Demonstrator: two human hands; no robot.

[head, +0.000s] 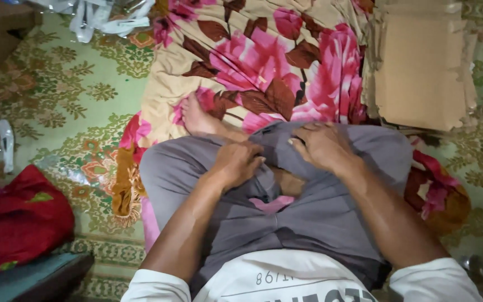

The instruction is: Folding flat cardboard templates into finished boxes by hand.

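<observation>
Under L hand [236, 162]: grey trouser cloth [320, 212], partly hidden.

Both forearms extended forward and downward from white short sleeves, converging over the lap. The left hand [236, 163] lay palm down with its fingers curled and bunched together, the wrist slightly flexed. The right hand [321, 146] lay palm down just beside it, fingers bent and pointing toward the left hand, knuckles raised. The two hands were near each other but not touching.
</observation>
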